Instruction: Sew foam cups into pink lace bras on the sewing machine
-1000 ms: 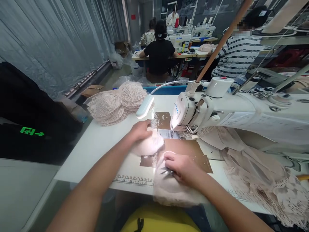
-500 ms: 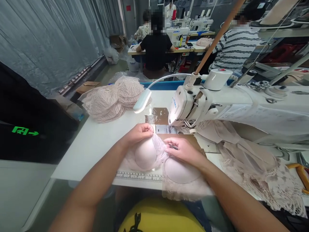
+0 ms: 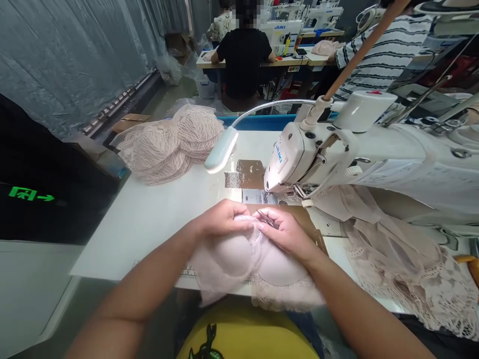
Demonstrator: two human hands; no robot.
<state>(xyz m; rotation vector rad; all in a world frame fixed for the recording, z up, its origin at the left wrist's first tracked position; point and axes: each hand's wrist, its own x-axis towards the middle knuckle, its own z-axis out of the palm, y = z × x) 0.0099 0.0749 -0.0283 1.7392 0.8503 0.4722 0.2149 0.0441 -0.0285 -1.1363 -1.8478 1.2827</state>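
Observation:
A pale pink bra with two moulded cups and lace edging lies across the front edge of the white table. Its lace top edge is pinched in my left hand, thumb against fingers. Close beside it, my right hand grips the middle of the bra near where the cups meet. A small metal tool, seemingly thread snips, is also tucked in the fingers of that hand. Both hands are just in front of the needle plate of the sewing machine.
A stack of lace cups sits at the table's back left. A lit lamp on a bendy neck hangs over the table. More lace garments are heaped at right. Two co-workers sit ahead, one in black, one in stripes.
My left hand has come down and right, closer to my right hand, folding the lace edge over. The left cup has shifted and hangs lower. The whole view has tilted slightly.

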